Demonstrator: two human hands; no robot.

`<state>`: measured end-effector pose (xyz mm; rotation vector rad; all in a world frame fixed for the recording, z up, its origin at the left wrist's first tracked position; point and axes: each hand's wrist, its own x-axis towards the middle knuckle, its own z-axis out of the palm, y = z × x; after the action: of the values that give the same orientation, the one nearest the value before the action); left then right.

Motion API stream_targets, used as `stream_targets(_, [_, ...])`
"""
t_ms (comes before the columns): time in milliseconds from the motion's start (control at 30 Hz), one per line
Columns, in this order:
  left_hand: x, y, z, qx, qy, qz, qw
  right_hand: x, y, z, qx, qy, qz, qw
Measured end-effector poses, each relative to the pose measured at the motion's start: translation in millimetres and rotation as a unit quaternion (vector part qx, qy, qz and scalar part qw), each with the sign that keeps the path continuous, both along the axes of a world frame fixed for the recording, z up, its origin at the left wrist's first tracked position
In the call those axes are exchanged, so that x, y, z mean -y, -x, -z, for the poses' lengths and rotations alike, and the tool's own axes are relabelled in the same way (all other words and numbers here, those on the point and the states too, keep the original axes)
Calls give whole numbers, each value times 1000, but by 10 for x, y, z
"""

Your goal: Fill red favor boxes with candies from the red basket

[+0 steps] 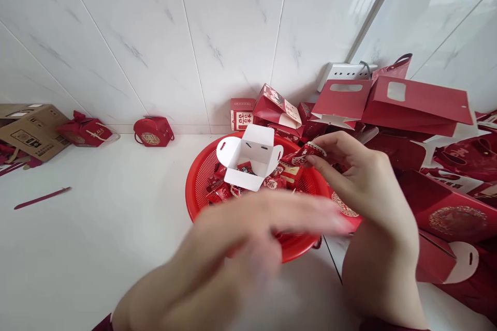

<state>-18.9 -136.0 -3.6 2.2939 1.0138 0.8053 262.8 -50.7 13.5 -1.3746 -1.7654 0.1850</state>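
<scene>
My right hand, at the right rim of a red plastic basket, pinches a small red wrapped candy between thumb and fingers. Smeared by motion, my left hand passes over the near part of the basket with its fingers stretched to the right and the thumb apart; nothing shows in it. An unfolded gift box, white inside, stands with its flaps up on the candies in the basket. More red wrapped candies lie around it. My left hand hides the basket's near side.
Red gift boxes and bags crowd the right side, with a white power strip behind them. Two closed red boxes, one round-fronted, stand by the tiled wall at left. Further left are a cardboard box and a red strip.
</scene>
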Motion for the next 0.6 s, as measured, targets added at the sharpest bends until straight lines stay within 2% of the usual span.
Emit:
stream_targets(67, [-541,-114,-130,-28,-32,-25,999,-17,40,-2,-34,-1,-11,999])
stream_targets(133, [-1051,-210,-194,-113,-64,-83,988,-58,87,14,-68,-6,-20,997])
stream_targets(200, [-1392,-259,-186,-200,-58,-48,977,-120,151,50,-102,-21,-25,994])
stream_targets(233, [-1480,-265,-165,-223,-47,-33,973,-156,188,73,-116,-32,-26,992])
stream_targets(333, [-1485,-251,-103,-250,-14,0,968,-270,307,159,-122,-47,-44,990])
stream_targets(467, [-1299,-238,-93,-269,20,6,963,-397,406,275,-8,33,-93,995])
stream_targets(600, [-1232,-232,-101,-272,12,-2,962,-416,391,282,70,31,-62,995])
